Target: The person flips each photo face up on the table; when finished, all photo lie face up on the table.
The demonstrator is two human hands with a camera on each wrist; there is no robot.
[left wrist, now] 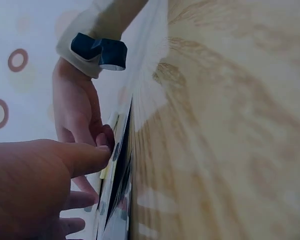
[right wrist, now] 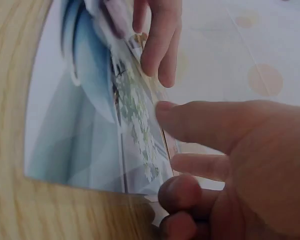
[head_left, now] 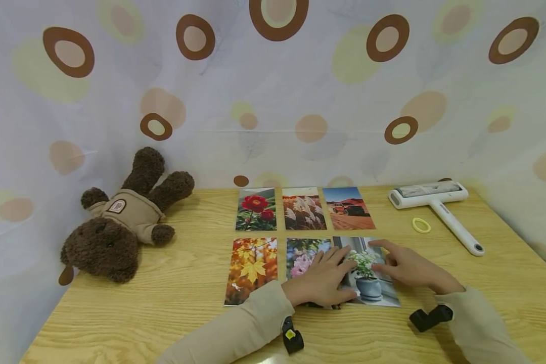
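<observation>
My left hand (head_left: 320, 280) lies with spread fingers across the potted-plant photo card (head_left: 369, 289) and the pink-flower photo card (head_left: 300, 253), hiding part of both. From the right, my right hand (head_left: 409, 265) touches the potted-plant card. Its index finger and thumb reach over the picture, while the other fingers curl at the card's side, as the right wrist view shows. In that view the potted-plant card (right wrist: 90, 145) looks slightly bowed. To the left lies an autumn-leaf photo card (head_left: 252, 270). The left wrist view shows the left thumb (left wrist: 87, 159) at the card's edge.
Behind lie a red-flower card (head_left: 256, 210), a reed card (head_left: 304, 210) and a red-car card (head_left: 349, 208). A brown teddy bear (head_left: 132, 212) lies at left. A white lint roller (head_left: 455, 225) and a yellow ring (head_left: 421, 225) lie at right on the wooden table (head_left: 177, 283).
</observation>
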